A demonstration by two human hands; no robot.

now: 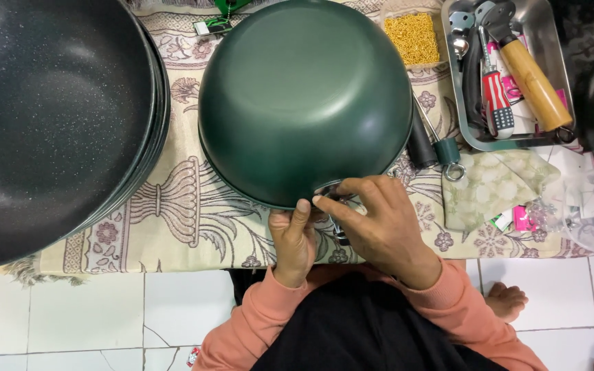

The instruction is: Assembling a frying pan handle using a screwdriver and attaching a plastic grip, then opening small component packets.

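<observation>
A dark green metal pan sits bottom-up on the patterned woven mat straight ahead of me. My left hand and my right hand meet at its near rim. Left of it lies a stack of black speckled pans. To its right, a steel tray holds a wooden-handled tool.

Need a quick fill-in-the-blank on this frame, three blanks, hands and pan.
1. The green pan lies ____ side up on the patterned cloth.
2. Both hands, left hand and right hand, work at the pan's ____ edge.
3. The metal tray holds a tool with a ____ handle.

Missing words: bottom; near; wooden
</observation>
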